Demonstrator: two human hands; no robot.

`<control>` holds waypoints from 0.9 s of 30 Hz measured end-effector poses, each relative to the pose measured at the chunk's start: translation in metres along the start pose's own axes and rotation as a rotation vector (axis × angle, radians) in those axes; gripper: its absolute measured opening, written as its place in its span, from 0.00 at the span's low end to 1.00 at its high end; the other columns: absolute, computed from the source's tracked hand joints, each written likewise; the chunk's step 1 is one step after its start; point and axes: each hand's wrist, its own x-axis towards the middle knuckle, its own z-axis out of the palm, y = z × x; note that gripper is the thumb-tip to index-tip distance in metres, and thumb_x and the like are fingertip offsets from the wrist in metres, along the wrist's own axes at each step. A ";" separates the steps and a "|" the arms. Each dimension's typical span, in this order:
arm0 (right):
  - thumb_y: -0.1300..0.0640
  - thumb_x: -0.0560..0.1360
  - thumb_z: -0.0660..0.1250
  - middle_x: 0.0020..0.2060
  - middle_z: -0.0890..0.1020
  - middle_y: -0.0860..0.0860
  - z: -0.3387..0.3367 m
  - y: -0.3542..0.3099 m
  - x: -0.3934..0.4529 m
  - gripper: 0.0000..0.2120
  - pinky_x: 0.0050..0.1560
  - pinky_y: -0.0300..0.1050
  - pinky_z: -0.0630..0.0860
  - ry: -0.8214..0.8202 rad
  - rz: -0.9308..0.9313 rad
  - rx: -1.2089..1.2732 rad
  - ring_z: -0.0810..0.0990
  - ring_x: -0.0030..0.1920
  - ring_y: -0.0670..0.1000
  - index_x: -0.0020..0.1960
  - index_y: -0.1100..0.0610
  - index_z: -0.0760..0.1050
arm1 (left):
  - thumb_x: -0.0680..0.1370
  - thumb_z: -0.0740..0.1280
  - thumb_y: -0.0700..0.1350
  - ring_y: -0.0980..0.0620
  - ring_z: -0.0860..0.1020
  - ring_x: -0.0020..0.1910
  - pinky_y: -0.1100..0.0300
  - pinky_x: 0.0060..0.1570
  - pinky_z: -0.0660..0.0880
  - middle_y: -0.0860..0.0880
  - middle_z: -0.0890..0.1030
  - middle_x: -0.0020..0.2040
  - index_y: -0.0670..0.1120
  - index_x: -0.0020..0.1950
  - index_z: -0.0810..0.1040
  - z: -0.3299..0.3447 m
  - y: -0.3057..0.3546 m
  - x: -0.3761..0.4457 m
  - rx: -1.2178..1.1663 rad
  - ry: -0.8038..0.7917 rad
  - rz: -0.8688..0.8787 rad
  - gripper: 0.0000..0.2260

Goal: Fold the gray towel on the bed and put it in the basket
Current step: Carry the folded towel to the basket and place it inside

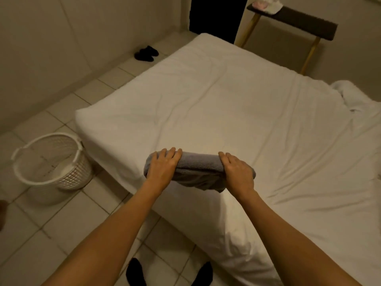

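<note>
The gray towel [199, 170] is folded into a thick bundle and sits near the front left corner of the white bed [237, 104]. My left hand [162, 166] grips its left end, fingers curled over the top. My right hand [237, 172] grips its right end the same way. A loose flap of the towel hangs toward me under the bundle. The white plastic basket [26, 172] stands on the tiled floor to the left of the bed; its inside looks bare apart from its patterned bottom.
A rumpled white blanket [354, 96] lies at the bed's right side. A dark bench with yellow legs [294, 23] stands against the far wall. A pair of black items [146, 53] lies on the floor by the left wall. My dark-socked feet [136, 273] are below.
</note>
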 end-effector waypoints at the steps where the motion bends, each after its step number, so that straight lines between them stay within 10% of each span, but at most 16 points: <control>1: 0.56 0.62 0.76 0.58 0.77 0.59 -0.002 -0.018 0.008 0.37 0.51 0.55 0.76 0.002 -0.019 -0.008 0.78 0.54 0.60 0.67 0.60 0.67 | 0.61 0.78 0.35 0.37 0.80 0.51 0.42 0.46 0.78 0.41 0.80 0.57 0.43 0.62 0.76 -0.002 -0.018 -0.007 -0.012 -0.006 -0.018 0.30; 27: 0.56 0.70 0.70 0.57 0.77 0.57 0.068 -0.449 0.181 0.28 0.52 0.54 0.77 -0.052 -0.473 0.115 0.78 0.53 0.58 0.67 0.58 0.66 | 0.67 0.73 0.38 0.39 0.78 0.53 0.44 0.50 0.76 0.43 0.79 0.59 0.45 0.63 0.74 0.012 -0.431 -0.171 0.000 -0.081 -0.492 0.25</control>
